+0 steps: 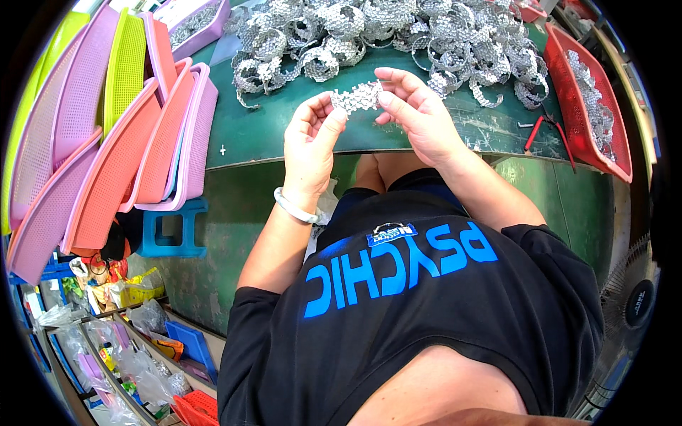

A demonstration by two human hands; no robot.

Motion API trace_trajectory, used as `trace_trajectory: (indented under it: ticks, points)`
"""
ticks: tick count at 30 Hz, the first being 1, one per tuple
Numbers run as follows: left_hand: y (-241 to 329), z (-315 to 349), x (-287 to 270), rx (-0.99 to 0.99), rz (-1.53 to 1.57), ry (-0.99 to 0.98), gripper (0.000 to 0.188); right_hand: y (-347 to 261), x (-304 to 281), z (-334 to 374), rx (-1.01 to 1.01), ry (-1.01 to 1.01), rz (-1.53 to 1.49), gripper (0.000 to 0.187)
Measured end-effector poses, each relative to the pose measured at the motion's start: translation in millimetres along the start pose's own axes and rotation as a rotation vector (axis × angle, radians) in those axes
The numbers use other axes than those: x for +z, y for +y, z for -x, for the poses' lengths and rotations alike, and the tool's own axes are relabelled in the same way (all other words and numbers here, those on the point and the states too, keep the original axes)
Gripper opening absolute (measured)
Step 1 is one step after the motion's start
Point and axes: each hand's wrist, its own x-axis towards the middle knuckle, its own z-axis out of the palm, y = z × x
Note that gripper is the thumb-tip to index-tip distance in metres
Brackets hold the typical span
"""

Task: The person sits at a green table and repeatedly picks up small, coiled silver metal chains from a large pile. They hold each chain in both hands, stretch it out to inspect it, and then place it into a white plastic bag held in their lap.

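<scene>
A short silver strip of small metal links, like a piece of a bracelet, is stretched between my two hands just above the table's near edge. My left hand pinches its left end between thumb and fingers. At the right end, my right hand grips it between thumb and forefinger, the other fingers loosely bent. Beyond them, a large heap of curled silver link bands covers the far part of the green table. One tiny cross-shaped metal piece lies alone near the left front edge.
Red-handled pliers lie at the table's right front, beside a red basket with more link bands. Purple, green and coral baskets are stacked at the left. Below stands a blue stool. A fan is at the right.
</scene>
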Motion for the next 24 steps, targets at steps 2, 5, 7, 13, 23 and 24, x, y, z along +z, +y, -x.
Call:
trace_trajectory:
  ticks: [2,5,7,13,23,24]
  points:
    - [0.1,-0.6,-1.0,-0.035,0.029,-0.007,0.032,-0.2,0.4,0.0,0.002,0.009,0.020,0.040]
    - [1.3,-0.7,-1.8,-0.083,0.076,-0.017,0.031,-0.4,0.1,0.0,-0.001,0.010,0.035,0.040]
    - [-0.2,-0.7,-3.6,-0.091,0.102,-0.023,0.030,0.4,-0.5,-0.2,-0.004,0.007,0.032,0.040]
    - [3.6,0.1,-2.2,-0.102,0.101,-0.014,0.030,1.6,0.0,-0.3,0.008,0.005,0.024,0.040]
    - [5.0,2.8,3.5,0.060,0.050,0.020,0.036,3.8,-2.3,0.5,0.038,0.021,0.004,0.040]
    - [8.8,3.5,6.4,0.070,0.055,0.022,0.039,3.8,-2.6,0.6,0.051,0.012,-0.019,0.040]
